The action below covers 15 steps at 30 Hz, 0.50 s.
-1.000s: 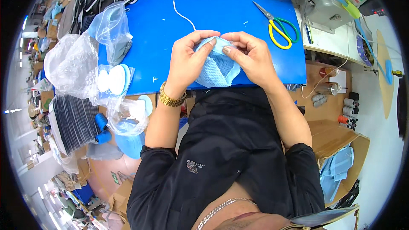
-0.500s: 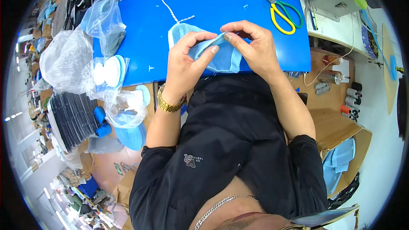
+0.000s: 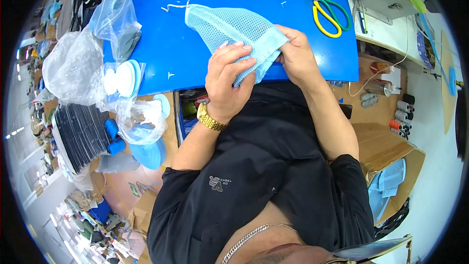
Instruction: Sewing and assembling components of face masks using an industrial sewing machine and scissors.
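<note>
A light blue mesh pouch (image 3: 229, 22) is held up over the near part of the blue table, tilted, its narrow end toward the far left. A white twisted cord (image 3: 188, 5) trails from that end onto the tabletop. My left hand (image 3: 229, 76), with a gold watch on the wrist, is closed over the pouch's lower left side, fingers across the mesh. My right hand (image 3: 296, 56) pinches the pouch's wider, solid-fabric edge; its thumb lies on top and some fingers are hidden behind the cloth.
Scissors (image 3: 325, 14) with yellow and green handles lie at the table's (image 3: 161, 34) far right. Clear plastic bags (image 3: 73, 68) and rolls of light blue tape (image 3: 148, 152) sit to the left. An open cardboard box (image 3: 391, 149) with blue fabric pieces stands at the right, below thread spools (image 3: 403, 115).
The pouch has been turned and spread out, with more mesh showing. My left hand has shifted right and lower onto its side; the cord end has swung up and left.
</note>
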Available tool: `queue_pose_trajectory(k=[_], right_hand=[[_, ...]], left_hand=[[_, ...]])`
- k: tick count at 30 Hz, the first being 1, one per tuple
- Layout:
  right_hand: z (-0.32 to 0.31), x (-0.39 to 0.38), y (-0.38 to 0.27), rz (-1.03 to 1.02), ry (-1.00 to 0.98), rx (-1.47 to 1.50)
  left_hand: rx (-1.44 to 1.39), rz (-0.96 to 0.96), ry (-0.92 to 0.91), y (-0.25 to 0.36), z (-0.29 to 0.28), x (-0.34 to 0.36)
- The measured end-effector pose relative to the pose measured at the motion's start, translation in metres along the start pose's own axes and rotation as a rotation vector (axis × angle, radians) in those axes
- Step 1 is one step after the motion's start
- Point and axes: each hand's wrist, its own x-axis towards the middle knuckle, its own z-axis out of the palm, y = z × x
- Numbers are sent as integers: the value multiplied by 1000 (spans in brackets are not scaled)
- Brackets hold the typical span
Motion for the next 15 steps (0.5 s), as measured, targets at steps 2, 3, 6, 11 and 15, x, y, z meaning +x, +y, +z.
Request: queue_pose_trajectory(k=[2, 3, 6, 11, 15], right_hand=[[0, 1, 1, -10, 20, 119], [-3, 1, 3, -20, -9, 113], [-7, 2, 3, -36, -52, 105], [10, -2, 3, -218, -88, -254], [16, -1, -4, -409, -8, -665]], left_hand=[[-20, -28, -8, -4, 1, -6], [-41, -58, -15, -5, 2, -6], [-65, -125, -37, -5, 3, -1], [-275, -551, 25, -3, 9, 0], [385, -48, -28, -4, -7, 41]])
